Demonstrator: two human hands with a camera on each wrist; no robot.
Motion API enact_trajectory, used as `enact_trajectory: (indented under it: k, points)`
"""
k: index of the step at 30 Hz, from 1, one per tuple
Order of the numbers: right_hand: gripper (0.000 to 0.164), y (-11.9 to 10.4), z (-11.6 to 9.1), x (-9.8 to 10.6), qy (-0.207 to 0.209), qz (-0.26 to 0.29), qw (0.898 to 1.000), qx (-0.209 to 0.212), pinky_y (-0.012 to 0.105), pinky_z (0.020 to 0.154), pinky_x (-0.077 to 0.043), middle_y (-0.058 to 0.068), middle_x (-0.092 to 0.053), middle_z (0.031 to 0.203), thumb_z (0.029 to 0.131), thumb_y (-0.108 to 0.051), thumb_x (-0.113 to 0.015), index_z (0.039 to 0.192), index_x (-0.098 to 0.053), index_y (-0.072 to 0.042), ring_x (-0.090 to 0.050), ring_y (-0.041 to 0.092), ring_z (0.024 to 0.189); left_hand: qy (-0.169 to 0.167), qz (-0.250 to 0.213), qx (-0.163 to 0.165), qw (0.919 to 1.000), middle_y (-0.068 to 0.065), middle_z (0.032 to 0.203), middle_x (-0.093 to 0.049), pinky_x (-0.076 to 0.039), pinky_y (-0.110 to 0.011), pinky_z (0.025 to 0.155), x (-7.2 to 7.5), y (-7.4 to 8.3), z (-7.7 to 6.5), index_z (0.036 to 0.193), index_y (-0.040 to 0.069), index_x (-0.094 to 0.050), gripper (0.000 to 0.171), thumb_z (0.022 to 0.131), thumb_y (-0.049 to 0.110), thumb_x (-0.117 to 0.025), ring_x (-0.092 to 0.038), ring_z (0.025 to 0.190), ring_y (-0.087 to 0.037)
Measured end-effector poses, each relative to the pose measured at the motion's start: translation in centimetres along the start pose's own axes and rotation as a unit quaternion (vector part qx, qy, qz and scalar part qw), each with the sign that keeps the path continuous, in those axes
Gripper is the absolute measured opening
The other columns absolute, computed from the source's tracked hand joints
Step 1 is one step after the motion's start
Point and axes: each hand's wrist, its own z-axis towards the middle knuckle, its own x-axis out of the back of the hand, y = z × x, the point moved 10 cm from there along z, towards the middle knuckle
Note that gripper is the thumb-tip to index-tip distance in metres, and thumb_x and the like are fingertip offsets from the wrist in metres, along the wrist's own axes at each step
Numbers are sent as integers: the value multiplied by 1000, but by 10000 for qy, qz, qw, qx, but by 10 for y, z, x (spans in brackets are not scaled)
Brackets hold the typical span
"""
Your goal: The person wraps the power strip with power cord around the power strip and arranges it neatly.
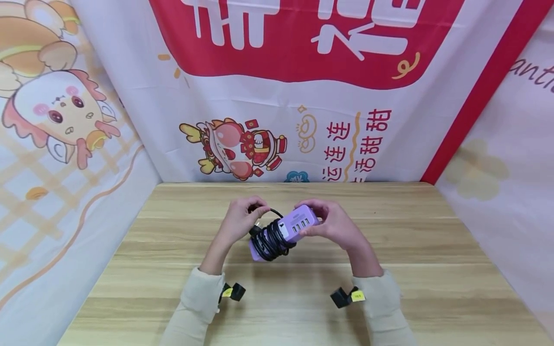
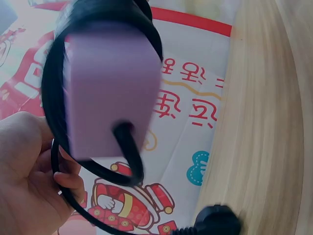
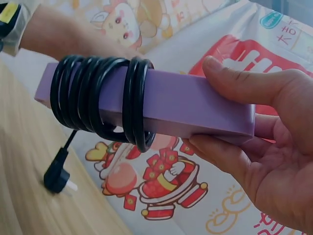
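A purple power strip [image 1: 298, 223] with several USB ports is held tilted over the table, its black cord [image 1: 272, 240] wound in several loops around the lower-left half. My right hand [image 1: 331, 223] grips its bare end, thumb on one face and fingers on the other, as the right wrist view shows. Between the thumb and curled fingers of my left hand [image 1: 242, 218] a free stretch of the cord is pinched. The black plug [image 3: 57, 177] hangs from that stretch with its prongs showing. In the left wrist view, the cord leaves the strip's end face [image 2: 105, 103].
The wood-grain table [image 1: 173, 298] lies under both hands. A printed cloth [image 1: 259, 101] hangs behind it, with more printed cloth at the left [image 1: 65, 144] and right. Small black wrist cameras [image 1: 342, 297] sit at both cuffs.
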Motion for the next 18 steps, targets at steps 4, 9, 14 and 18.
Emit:
enact_trajectory:
  k: [4, 9, 14, 18]
  points:
    - [55, 7, 3, 3, 161, -228, 9996, -54, 32, 78, -58, 15, -67, 118, 74, -11, -88, 125, -66, -7, -63, 27, 98, 4, 106, 2, 9999, -6, 76, -67, -48, -24, 61, -3, 2, 0, 93, 7, -74, 12, 96, 14, -66, -55, 66, -12]
    - [56, 11, 7, 6, 485, -517, 9975, -60, 36, 82, -58, 14, -67, 119, 75, -12, -88, 125, -65, -6, -64, 28, 100, -40, 283, -206, 9994, -6, 73, -66, -50, -26, 64, -8, 10, 0, 94, 3, -74, 17, 98, 15, -63, -56, 65, -13]
    - [57, 19, 8, 14, 941, -667, 9930, -256, 41, 86, -59, 14, -67, 122, 75, -11, -88, 126, -65, -7, -66, 30, 105, -143, 321, -238, 9991, -4, 76, -68, -55, -32, 72, -15, 16, 0, 101, 0, -74, 18, 100, 13, -60, -59, 70, -13]
    - [58, 26, 7, 21, 1303, -832, 9872, -387, 44, 90, -58, 13, -66, 125, 75, -13, -88, 128, -64, -9, -65, 30, 109, -143, 190, -276, 9993, -4, 80, -71, -58, -39, 81, -20, 23, -2, 108, 0, -73, 19, 100, 10, -60, -64, 76, -14]
